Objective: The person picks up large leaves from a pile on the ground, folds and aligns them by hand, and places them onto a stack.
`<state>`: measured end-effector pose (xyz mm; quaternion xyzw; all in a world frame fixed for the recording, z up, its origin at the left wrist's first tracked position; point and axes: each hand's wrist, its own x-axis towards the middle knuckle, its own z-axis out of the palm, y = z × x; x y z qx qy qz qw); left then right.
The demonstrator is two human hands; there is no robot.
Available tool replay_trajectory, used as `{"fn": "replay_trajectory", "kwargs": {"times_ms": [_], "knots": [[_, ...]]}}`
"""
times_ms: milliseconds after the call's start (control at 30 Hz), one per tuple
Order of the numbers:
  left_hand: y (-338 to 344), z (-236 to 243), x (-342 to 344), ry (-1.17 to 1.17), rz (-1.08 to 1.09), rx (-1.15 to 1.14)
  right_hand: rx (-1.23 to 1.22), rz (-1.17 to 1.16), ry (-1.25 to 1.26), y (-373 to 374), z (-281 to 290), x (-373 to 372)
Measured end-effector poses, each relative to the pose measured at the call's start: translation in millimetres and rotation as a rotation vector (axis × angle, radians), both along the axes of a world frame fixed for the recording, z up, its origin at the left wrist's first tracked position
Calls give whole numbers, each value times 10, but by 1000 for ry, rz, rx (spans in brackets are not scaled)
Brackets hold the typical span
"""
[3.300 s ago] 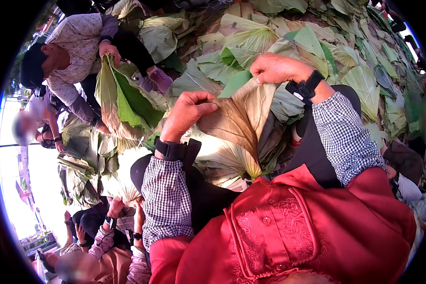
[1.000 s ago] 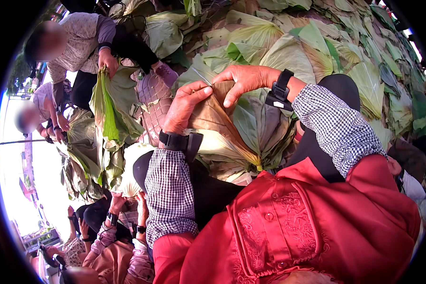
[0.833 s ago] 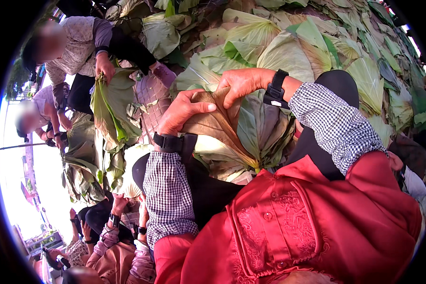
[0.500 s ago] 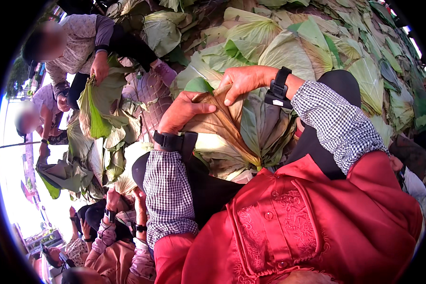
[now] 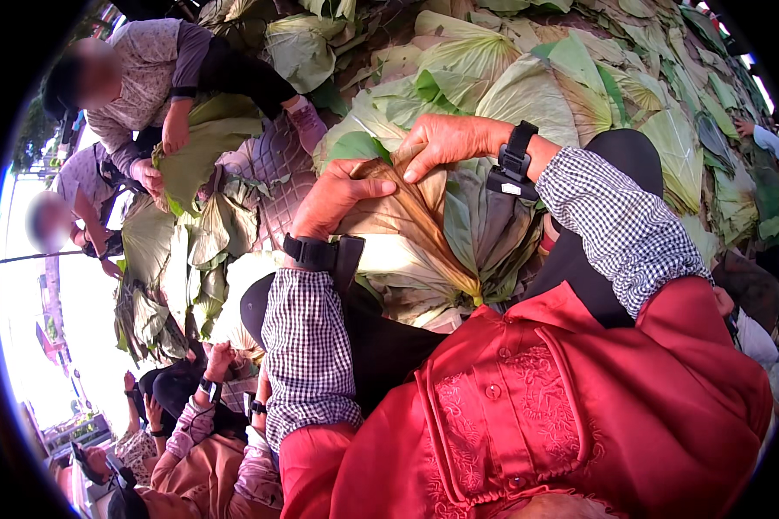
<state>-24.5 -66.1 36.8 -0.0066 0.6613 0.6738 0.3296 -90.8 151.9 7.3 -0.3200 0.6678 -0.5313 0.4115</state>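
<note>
A large lotus leaf [image 5: 413, 233], brown and creased along the middle, fans out above my lap, its yellowish stem end near my red shirt. My left hand [image 5: 342, 197] grips the upper left edge between thumb and fingers. Beside it, my right hand [image 5: 453, 144] pinches the top edge, its fingertips close to my left thumb. A fresh green leaf part [image 5: 359, 147] shows behind my left fingers. Under and beside the held leaf lie more grey-green folded leaves [image 5: 489, 221]; how many are stacked is hidden.
Many wilted lotus leaves [image 5: 528, 99] cover the ground ahead and to the right. At the left, a person [image 5: 147, 73] handles a wide leaf [image 5: 203, 147] above hanging leaves [image 5: 212, 229]. Other people sit at lower left, one with raised hands [image 5: 219, 359]. Tiled paving [image 5: 281, 186] shows between.
My right fingertips have drawn down and left, closer to my left thumb, both hands keeping the leaf. The person at the left has turned and spread their leaf.
</note>
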Motion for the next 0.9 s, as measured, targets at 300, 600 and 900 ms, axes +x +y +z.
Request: {"fn": "replay_trajectory", "kwargs": {"times_ms": [300, 600, 900], "knots": [[-28, -22, 9, 13, 43, -19, -26, -32, -21, -16, 115, 27], [-31, 39, 17, 30, 28, -57, 30, 51, -19, 7, 119, 11], [-21, -30, 56, 67, -310, -130, 372, 397, 229, -46, -11, 6]]}}
